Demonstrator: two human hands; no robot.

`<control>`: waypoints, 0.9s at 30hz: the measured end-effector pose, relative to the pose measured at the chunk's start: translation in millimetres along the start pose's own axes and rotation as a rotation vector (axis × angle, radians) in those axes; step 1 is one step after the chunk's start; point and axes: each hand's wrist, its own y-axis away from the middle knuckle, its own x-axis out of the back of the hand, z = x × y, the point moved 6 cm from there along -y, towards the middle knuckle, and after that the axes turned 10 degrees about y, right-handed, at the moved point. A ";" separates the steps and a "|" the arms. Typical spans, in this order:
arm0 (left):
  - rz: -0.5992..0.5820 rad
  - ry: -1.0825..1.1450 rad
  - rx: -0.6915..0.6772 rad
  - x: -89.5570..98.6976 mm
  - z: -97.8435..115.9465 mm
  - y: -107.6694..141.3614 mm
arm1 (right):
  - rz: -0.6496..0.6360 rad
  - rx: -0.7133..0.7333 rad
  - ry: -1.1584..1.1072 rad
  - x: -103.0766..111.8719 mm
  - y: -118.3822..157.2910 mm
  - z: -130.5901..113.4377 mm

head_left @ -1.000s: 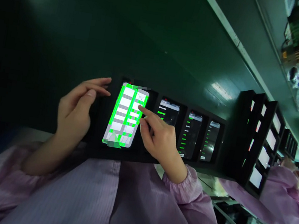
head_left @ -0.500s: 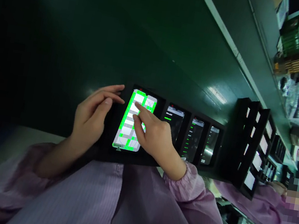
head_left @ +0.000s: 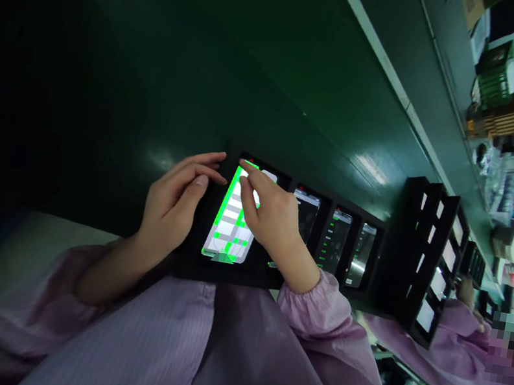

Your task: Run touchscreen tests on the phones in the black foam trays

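A phone [head_left: 229,227] with a brightly lit screen lies in the leftmost slot of a black tray [head_left: 233,275]. Its screen shows a white and grey grid with green blocks, and a pale triangle at the bottom edge. My right hand [head_left: 275,215] is over the screen, index finger stretched to its top left corner and the other fingers partly curled. It covers the screen's right side and holds nothing. Left of the phone, at the tray's edge, my left hand [head_left: 173,205] hovers with fingers extended and nothing in them.
Several darker phones [head_left: 335,238] with green text lines sit in the tray's other slots. Further right, black trays [head_left: 443,276] with lit white screens stand tilted on the green table [head_left: 257,74]. A co-worker's pink sleeve [head_left: 453,343] and a green crate [head_left: 495,78] are beyond.
My right index finger has moved up from mid-screen to the top left corner. The triangle at the screen's bottom looks larger. My left hand keeps its pose while the view shifts slightly.
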 end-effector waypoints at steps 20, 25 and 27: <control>0.019 -0.049 -0.012 -0.8 1.9 -0.7 | 0.136 -0.114 0.062 15.7 34.1 39.3; 0.036 -0.040 -0.013 -0.6 2.8 -0.7 | 0.095 -0.025 0.025 14.5 44.8 25.8; 0.038 -0.030 -0.017 -0.4 3.3 -0.5 | 0.074 0.005 0.002 14.3 49.3 20.9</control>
